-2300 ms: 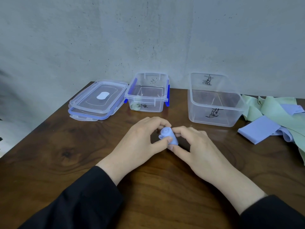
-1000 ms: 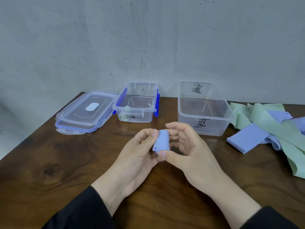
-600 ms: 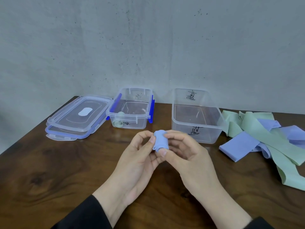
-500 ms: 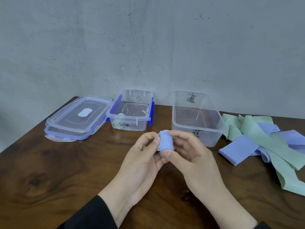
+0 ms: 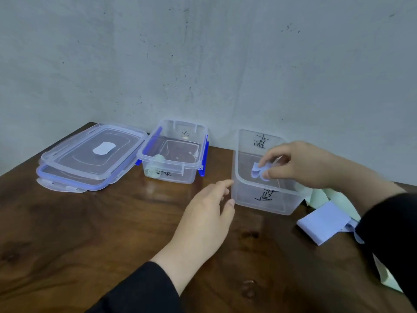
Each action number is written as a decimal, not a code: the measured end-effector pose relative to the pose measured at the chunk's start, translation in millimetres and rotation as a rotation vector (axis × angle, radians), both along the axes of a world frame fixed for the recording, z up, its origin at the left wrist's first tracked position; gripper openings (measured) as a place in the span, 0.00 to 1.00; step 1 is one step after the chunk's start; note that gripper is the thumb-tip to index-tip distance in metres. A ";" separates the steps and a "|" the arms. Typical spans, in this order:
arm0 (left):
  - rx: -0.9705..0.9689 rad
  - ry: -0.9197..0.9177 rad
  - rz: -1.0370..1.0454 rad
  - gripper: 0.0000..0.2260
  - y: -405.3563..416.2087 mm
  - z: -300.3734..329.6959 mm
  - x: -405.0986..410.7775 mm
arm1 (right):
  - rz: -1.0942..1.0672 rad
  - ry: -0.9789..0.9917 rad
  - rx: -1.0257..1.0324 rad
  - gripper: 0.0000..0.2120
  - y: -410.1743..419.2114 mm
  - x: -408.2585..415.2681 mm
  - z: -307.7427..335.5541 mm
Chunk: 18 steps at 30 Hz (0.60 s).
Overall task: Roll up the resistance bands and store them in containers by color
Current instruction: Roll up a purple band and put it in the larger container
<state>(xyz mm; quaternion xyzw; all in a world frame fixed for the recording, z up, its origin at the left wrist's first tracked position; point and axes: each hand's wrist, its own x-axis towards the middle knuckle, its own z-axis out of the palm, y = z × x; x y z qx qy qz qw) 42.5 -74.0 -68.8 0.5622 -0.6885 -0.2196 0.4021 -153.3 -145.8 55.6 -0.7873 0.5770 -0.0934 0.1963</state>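
Note:
My right hand (image 5: 300, 162) pinches a small rolled blue band (image 5: 258, 171) and holds it over the open mouth of the clear container on the right (image 5: 261, 199), which bears black handwriting. My left hand (image 5: 208, 208) hovers with relaxed fingers beside that container's left front corner; its fingertips are at the wall, but I cannot tell whether they touch it. The left container (image 5: 171, 154), with blue clips, holds a rolled green band (image 5: 156, 159). Loose blue bands (image 5: 322, 224) and green bands (image 5: 338, 197) lie at the right, partly hidden by my right sleeve.
Two clear lids (image 5: 90, 154) with blue seals are stacked at the back left of the dark wooden table (image 5: 90, 233). A grey wall stands right behind the containers. The table's left edge runs diagonally past the lids.
My right hand has carried the rolled blue band from in front of me up over the right container. My left hand has let go of it and moved beside the container.

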 end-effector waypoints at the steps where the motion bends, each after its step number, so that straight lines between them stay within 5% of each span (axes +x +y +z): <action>1: -0.012 -0.022 -0.006 0.22 -0.7 -0.2 -1.0 | 0.036 0.072 0.050 0.04 -8.7 3.5 -0.3; 7: -0.026 -0.092 -0.051 0.28 -3.4 0.0 -1.9 | 0.196 0.336 0.283 0.05 -39.9 31.4 -9.4; 18: -0.023 -0.161 -0.073 0.28 -6.8 -5.9 -1.6 | 0.173 0.122 0.375 0.04 -41.8 31.9 -29.6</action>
